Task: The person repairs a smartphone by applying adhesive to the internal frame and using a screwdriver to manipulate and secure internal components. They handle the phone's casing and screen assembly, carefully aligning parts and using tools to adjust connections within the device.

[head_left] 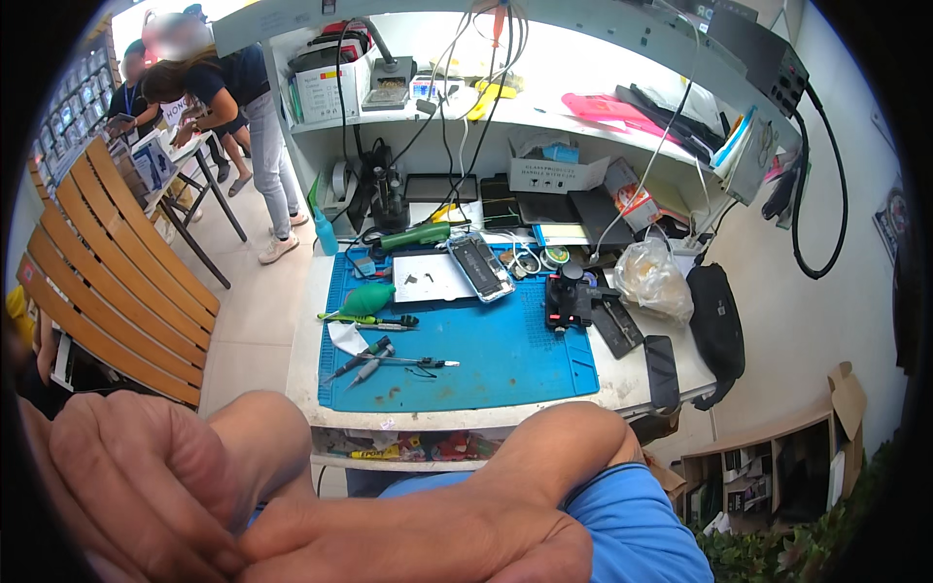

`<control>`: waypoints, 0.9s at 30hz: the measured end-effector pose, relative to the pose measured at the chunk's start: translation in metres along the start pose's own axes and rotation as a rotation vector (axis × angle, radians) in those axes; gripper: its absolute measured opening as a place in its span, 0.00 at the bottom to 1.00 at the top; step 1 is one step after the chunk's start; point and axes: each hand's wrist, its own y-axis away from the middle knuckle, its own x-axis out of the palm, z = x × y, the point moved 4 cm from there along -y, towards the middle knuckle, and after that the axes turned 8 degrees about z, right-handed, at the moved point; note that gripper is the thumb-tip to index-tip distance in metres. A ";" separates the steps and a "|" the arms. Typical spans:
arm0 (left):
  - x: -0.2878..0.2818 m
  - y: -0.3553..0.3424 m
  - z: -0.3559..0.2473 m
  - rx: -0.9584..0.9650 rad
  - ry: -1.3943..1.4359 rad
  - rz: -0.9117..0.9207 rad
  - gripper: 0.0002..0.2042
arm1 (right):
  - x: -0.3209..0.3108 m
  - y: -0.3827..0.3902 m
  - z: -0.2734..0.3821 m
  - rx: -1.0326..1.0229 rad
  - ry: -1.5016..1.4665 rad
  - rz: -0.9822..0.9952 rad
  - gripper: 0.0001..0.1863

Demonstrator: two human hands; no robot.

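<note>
My left hand (136, 466) is very close to the camera at the lower left, its fingers curled; whatever is inside them is hidden. My right hand (418, 544) lies across the bottom middle beside it, fingertips out of clear sight. Beyond both hands, a blue mat (486, 369) on the desk carries an opened phone (478, 268), a white board (420, 277), a green air blower (364, 299), white tissue (346, 337), screwdrivers (374, 360) and a black clamp fixture (569, 299).
A shelved desk holds cables, boxes (544, 173), a plastic bag (651, 282) and a black pouch (714, 335). A slatted wooden chair (117, 272) stands left, near several people (224, 97) at a small table (165, 180). Open cubbies (758, 466) stand lower right, beside plants.
</note>
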 end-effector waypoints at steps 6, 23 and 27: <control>-0.025 0.039 0.077 -0.113 -0.581 -0.326 0.09 | -0.072 0.042 0.067 0.649 0.361 -0.164 0.50; -0.026 0.224 0.207 -1.189 -0.829 0.202 0.12 | -0.109 0.233 0.155 1.728 1.306 -0.263 0.37; -0.020 0.216 0.213 -1.189 -0.788 0.221 0.12 | -0.110 0.238 0.157 1.714 1.293 -0.271 0.38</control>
